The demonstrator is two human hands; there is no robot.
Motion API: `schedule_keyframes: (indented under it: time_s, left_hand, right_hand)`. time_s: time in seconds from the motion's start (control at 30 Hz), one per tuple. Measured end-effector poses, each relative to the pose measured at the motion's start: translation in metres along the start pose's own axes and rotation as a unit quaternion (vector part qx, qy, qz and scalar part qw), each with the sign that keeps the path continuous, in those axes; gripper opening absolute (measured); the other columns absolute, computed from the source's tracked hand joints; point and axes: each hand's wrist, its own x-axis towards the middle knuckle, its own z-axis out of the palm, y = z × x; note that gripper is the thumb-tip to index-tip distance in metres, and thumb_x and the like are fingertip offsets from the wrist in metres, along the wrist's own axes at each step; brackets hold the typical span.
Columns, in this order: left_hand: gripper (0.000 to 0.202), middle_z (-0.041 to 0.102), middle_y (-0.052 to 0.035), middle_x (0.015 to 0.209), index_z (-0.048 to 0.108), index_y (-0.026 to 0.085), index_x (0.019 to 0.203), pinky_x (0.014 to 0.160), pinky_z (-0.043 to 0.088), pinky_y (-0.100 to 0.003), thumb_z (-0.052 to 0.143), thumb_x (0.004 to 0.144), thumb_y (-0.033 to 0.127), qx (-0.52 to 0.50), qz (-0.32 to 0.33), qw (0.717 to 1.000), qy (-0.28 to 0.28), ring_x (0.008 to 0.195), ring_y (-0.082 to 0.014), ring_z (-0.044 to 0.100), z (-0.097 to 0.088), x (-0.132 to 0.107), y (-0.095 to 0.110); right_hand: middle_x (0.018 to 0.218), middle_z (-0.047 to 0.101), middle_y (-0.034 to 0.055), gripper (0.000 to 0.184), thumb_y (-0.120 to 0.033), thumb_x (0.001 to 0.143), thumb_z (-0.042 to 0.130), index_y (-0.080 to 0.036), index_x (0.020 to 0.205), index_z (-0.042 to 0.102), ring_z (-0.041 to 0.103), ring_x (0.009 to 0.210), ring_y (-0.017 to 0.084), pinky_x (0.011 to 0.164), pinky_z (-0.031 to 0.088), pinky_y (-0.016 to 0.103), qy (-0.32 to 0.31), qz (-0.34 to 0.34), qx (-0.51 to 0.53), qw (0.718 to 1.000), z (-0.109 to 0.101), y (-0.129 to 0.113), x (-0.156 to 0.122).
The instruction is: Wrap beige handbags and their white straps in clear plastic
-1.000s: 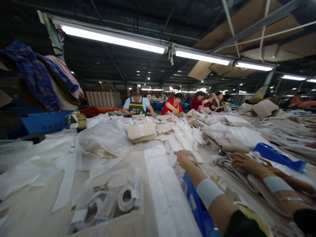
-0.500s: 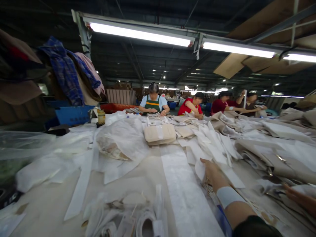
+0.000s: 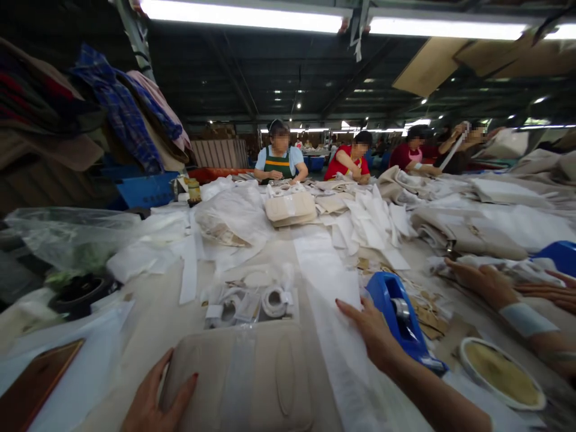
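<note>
Straddling the left edge of the beige handbag at lower centre, the left hand parts thumb from fingers; right of centre, the right hand overlaps the white sheet. Whether either grips, I cannot tell.

Can't see the wrist of the left hand, cut off by the bottom edge, nor tell how tight on the flat beige bag with clear tape across it. Can't see the elbow behind the right hand (past the bottom edge too). Can see only part of the flat brown slab, chopped off at the left and bottom. Can't see the rest of the shiny blue plastic thing at the right edge. Can't make out the brownish stuff inside the puffy see-through plastic bag, or the tiny bits beside the round white roll.
</note>
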Motion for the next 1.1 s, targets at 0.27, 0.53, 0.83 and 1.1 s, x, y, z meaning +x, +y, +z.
schedule_keyframes:
  time_s: [0.27, 0.53, 0.83, 1.1]
  left_hand:
    - [0.031, 0.059, -0.0131, 0.119, 0.051, 0.016, 0.116, 0.092, 0.044, -0.039, 0.047, 0.089, 0.029, 0.052, 0.428, 0.891, 0.14, 0.116, -0.0273, 0.05, 0.001, 0.008, 0.063]
    - [0.042, 0.055, -0.0133, 0.127, 0.052, 0.013, 0.119, 0.103, 0.037, -0.049, 0.057, 0.081, 0.029, 0.031, 0.535, 0.814, -0.222, 0.125, -0.0313, 0.042, 0.025, 0.002, 0.149]
    - [0.053, 0.068, -0.0051, 0.086, 0.064, 0.014, 0.081, 0.101, 0.037, -0.045, 0.09, 0.036, 0.026, 0.198, 0.652, 0.595, -0.427, 0.089, -0.0233, 0.059, 0.049, 0.053, 0.207]
    - [0.056, 0.048, 0.005, 0.036, 0.036, 0.019, 0.03, 0.071, 0.047, -0.035, 0.088, 0.011, 0.024, 0.235, 0.656, 0.579, -0.423, 0.047, -0.0148, 0.048, 0.127, 0.052, 0.186]
  right_hand:
    - [0.122, 0.058, 0.0146, 0.083, -0.046, 0.059, 0.075, -0.016, 0.126, 0.036, 0.06, 0.105, 0.026, 0.084, 0.05, 0.033, -0.072, -0.041, -0.126, 0.989, -0.037, 0.054, -0.046]
    - [0.139, 0.042, 0.02, 0.085, -0.06, 0.069, 0.053, -0.008, 0.133, 0.035, 0.04, 0.129, 0.03, 0.105, 0.035, 0.039, -0.016, -0.083, -0.224, 0.971, -0.047, 0.045, -0.044]
    - [0.12, 0.056, 0.0227, 0.056, -0.035, 0.085, 0.028, -0.003, 0.127, 0.045, 0.056, 0.11, 0.031, 0.092, 0.047, 0.045, 0.094, -0.309, -0.478, 0.817, -0.064, 0.068, -0.022]
    - [0.107, 0.061, 0.0204, 0.046, -0.031, 0.093, 0.032, -0.008, 0.131, 0.045, 0.064, 0.09, 0.028, 0.068, 0.057, 0.036, 0.114, -0.443, -0.476, 0.751, -0.078, 0.08, -0.036]
